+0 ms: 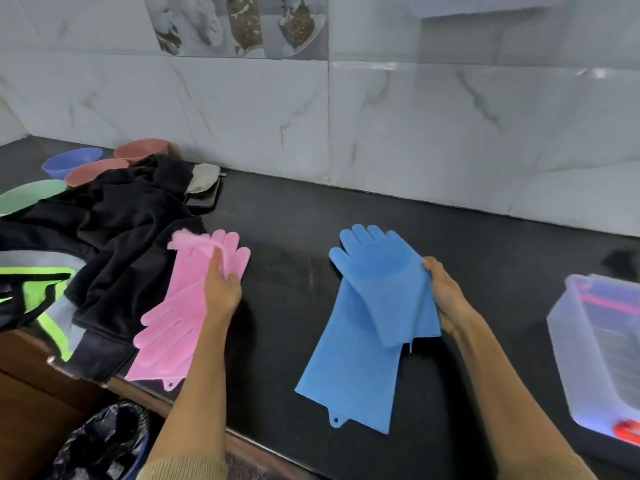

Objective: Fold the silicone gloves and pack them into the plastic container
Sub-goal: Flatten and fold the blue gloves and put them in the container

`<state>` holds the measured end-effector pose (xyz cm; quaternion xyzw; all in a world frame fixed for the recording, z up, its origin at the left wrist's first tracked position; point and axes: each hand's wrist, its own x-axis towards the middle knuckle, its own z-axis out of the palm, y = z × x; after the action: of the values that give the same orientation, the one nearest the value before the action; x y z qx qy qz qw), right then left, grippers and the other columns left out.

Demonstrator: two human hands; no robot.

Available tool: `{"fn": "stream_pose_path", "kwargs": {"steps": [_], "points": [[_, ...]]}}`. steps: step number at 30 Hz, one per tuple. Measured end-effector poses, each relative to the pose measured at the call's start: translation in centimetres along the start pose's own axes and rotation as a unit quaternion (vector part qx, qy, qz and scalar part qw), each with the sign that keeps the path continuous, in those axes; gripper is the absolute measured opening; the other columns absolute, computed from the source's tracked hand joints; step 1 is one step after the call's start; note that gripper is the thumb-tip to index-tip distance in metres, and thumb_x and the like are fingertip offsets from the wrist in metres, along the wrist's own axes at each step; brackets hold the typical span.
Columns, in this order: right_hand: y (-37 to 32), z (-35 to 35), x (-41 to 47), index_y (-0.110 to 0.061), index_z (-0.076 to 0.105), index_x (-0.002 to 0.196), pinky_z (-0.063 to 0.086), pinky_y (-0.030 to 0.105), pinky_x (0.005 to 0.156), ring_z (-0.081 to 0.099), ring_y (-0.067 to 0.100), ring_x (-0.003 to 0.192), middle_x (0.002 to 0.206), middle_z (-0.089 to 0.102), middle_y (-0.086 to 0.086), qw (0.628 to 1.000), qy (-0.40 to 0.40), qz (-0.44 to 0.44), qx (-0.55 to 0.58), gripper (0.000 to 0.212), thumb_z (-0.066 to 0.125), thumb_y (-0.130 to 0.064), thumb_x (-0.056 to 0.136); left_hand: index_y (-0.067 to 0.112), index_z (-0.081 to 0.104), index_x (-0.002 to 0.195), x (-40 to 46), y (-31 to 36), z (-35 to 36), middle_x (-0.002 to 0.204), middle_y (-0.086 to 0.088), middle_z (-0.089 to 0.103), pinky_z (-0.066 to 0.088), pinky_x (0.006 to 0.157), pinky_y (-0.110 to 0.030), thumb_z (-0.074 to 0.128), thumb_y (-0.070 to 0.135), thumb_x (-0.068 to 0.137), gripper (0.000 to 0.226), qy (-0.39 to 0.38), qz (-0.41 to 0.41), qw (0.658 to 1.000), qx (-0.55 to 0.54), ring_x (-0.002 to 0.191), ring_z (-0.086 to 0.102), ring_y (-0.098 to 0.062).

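Black counter (298, 216), pink gloves (180, 306), blue gloves (367, 323) overlapped, translucent container (568, 327)

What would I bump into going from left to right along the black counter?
Green bowl → black clothes → pink gloves with the left hand on them → blue gloves → right hand gripping them → plastic container.

Both forearms are bare, with tan knit sleeves (183, 469) pushed up near the elbows.

Matt, nubbed blue silicone gloves (374, 306) gripped at right edge; translucent glossy plastic container (599, 358) further right; polished black countertop (287, 271) beneath.
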<state>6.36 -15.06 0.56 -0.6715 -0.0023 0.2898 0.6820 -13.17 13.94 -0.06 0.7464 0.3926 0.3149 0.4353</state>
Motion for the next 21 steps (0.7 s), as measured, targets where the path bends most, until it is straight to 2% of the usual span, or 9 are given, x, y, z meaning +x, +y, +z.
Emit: {"fn": "stream_pose_path", "kwargs": {"steps": [2,4,7,9,11,13,14,18,21], "points": [[0.6,-1.9,-0.8,-0.029,0.056,0.064,0.051,0.04,0.072,0.058,0.024,0.075,0.083,0.062,0.006,1.0,0.022,0.008,0.01,0.035,0.043,-0.044,0.092,0.015,0.031,0.146,-0.6,0.2,1.8,0.151,-0.012,0.035,0.023,0.111,-0.036,0.049,0.001,0.09,0.06,-0.034,0.04,0.989,0.14,0.138,0.033,-0.03],[1.1,-3.4,-1.7,-0.026,0.052,0.067,0.05,0.039,0.071,0.056,0.024,0.074,0.083,0.06,0.007,0.999,0.038,0.006,-0.004,0.031,0.041,-0.042,0.091,0.019,0.028,0.147,-1.5,0.5,3.7,0.155,-0.006,0.026,0.012,0.116,-0.048,0.05,0.022,0.094,0.058,-0.12,0.03,0.96,0.25,0.143,0.022,-0.025],[1.9,-4.9,-2.9,-0.022,0.045,0.075,0.048,0.037,0.065,0.053,0.023,0.07,0.079,0.055,0.007,0.998,0.049,0.001,-0.024,0.023,0.04,-0.039,0.089,0.02,0.033,0.145,-3.7,1.8,6.4,0.155,-0.001,0.027,-0.001,0.116,-0.055,0.047,0.04,0.094,0.056,-0.17,0.013,0.942,0.29,0.145,0.014,-0.02],[2.3,-5.7,-3.5,-0.021,0.042,0.074,0.045,0.033,0.06,0.049,0.019,0.067,0.075,0.052,0.004,0.995,0.065,-0.025,-0.07,0.022,0.042,-0.036,0.089,0.017,0.041,0.14,-5.8,3.3,8.2,0.151,-0.004,0.035,0.003,0.116,-0.054,0.049,0.035,0.093,0.051,-0.145,0.057,0.95,0.272,0.144,0.019,-0.022],[2.6,-6.4,-4.2,-0.02,0.042,0.071,0.041,0.031,0.058,0.046,0.016,0.063,0.072,0.049,0.002,0.986,0.085,-0.052,-0.132,0.023,0.045,-0.03,0.092,0.014,0.051,0.133,-8.2,5.0,9.9,0.145,-0.006,0.045,0.019,0.116,-0.051,0.052,0.026,0.092,0.043,-0.123,0.115,0.957,0.236,0.138,0.035,-0.023],[3.0,-7.0,-4.9,-0.018,0.043,0.07,0.038,0.03,0.058,0.045,0.015,0.062,0.07,0.048,0.002,0.981,0.09,-0.058,-0.16,0.025,0.046,-0.026,0.094,0.014,0.055,0.128,-10.6,6.3,11.5,0.138,-0.004,0.052,0.038,0.104,-0.048,0.051,0.025,0.092,0.038,-0.138,0.133,0.958,0.212,0.124,0.049,-0.024],[3.0,-7.3,-5.2,-0.018,0.042,0.069,0.036,0.028,0.057,0.043,0.013,0.06,0.068,0.047,0.0,0.979,0.094,-0.06,-0.172,0.026,0.046,-0.025,0.094,0.016,0.054,0.128,-11.6,6.8,12.1,0.137,-0.003,0.051,0.042,0.099,-0.045,0.049,0.028,0.093,0.038,-0.156,0.129,0.953,0.224,0.121,0.05,-0.024],[3.0,-8.8,-6.5,-0.016,0.037,0.069,0.03,0.025,0.056,0.036,0.011,0.059,0.066,0.039,-0.002,0.966,0.136,-0.063,-0.21,0.027,0.043,-0.021,0.095,0.021,0.044,0.134,-13.3,7.6,13.7,0.132,-0.005,0.046,0.04,0.091,-0.039,0.04,0.036,0.097,0.04,-0.176,0.13,0.896,0.388,0.116,0.045,-0.025],[3.4,-10.0,-7.7,-0.015,0.034,0.072,0.028,0.025,0.055,0.033,0.011,0.061,0.068,0.035,-0.001,0.957,0.172,-0.065,-0.223,0.024,0.038,-0.019,0.095,0.022,0.042,0.13,-13.3,7.8,13.7,0.116,-0.007,0.049,0.044,0.074,-0.035,0.04,0.031,0.099,0.033,-0.17,0.123,0.894,0.397,0.099,0.052,-0.024]]}}
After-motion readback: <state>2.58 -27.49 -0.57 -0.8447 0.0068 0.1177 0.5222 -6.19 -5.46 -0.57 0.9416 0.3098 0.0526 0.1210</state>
